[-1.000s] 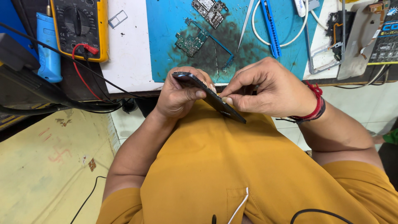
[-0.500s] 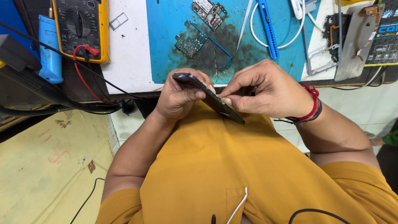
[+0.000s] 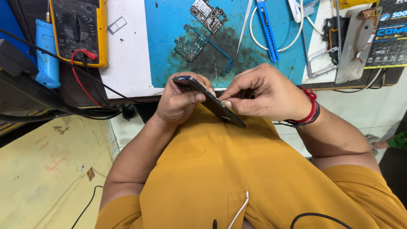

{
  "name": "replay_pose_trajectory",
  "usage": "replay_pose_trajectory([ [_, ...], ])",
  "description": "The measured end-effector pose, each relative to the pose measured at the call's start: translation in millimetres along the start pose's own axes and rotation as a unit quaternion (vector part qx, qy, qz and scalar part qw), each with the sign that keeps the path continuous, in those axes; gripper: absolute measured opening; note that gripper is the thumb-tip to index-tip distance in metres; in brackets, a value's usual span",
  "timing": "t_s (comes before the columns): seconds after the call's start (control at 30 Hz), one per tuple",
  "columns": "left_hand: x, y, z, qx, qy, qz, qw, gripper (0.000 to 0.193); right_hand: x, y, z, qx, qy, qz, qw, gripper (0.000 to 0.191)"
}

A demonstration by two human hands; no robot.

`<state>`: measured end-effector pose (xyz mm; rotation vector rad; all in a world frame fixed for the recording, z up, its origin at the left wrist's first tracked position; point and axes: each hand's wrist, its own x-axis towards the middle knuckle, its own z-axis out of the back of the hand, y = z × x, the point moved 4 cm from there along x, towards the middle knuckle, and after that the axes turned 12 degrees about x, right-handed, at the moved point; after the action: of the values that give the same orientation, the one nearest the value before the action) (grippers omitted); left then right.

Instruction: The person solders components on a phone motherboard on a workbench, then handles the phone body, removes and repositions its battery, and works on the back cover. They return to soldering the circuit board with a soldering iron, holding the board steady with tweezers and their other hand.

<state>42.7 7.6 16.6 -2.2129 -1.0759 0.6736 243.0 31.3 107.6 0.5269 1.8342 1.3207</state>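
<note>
In the head view, little is changing from the earlier frames: both hands are still holding the thin black slab-shaped phone [image 3: 210, 101] in front of the mustard-yellow shirt [image 3: 237, 178], with the grip and the tilt looking the same as half a second ago. The left hand [image 3: 180, 101] is curling around the phone's upper end, its thumb pressing across the dark face and its fingers wrapping behind. The right hand [image 3: 267, 94] is pinching the phone's long edge near its middle, thumb and forefinger pressed together on the rim, the remaining fingers bent and bunched close above them; a red cord bracelet [image 3: 311, 111] is sitting on that wrist. The phone is slanting down from the left fingers toward the chest, its lower corner just beyond the right thumb and hanging free over the shirt. Past the fingertips the edge of the white worktop [image 3: 127, 72] is running very near, and on it the stained blue rubber mat [image 3: 169, 38] is carrying two green bare circuit boards [image 3: 190, 46], steel tweezers [image 3: 245, 25] and a blue craft knife [image 3: 267, 29]. Beyond the left knuckles a yellow multimeter with a red lead [image 3: 78, 29] is lying. Open room is lying below both wrists, over the shirt and toward the pale floor [image 3: 38, 178] outside the left forearm.
</note>
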Motion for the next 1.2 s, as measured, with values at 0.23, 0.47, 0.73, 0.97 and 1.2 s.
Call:
replay_pose_trajectory([
  [0.23,-1.3,1.0,-0.3,-0.007,-0.004,0.002,1.000,0.018,-0.5,-0.6,-0.9,0.028,0.001,-0.006,1.000,0.015],
  [0.47,-1.1,-2.1,-2.1,-0.009,0.001,-0.007,1.000,0.017,-2.3,3.2,-0.1,-0.006,0.005,0.015,1.000,0.014],
  [0.73,1.0,-7.5,-4.3,-0.012,0.004,-0.005,1.000,0.015,0.0,7.4,-0.4,0.008,0.002,0.005,1.000,0.015],
  [0.97,0.8,-7.7,-3.5,-0.002,0.006,-0.006,1.000,0.014,-1.0,6.5,0.2,0.015,0.007,0.002,1.000,0.016],
  [1.2,3.9,-7.6,-3.6,-0.004,0.003,-0.005,1.000,0.015,-0.8,7.2,1.5,0.019,0.001,-0.004,1.000,0.016],
])
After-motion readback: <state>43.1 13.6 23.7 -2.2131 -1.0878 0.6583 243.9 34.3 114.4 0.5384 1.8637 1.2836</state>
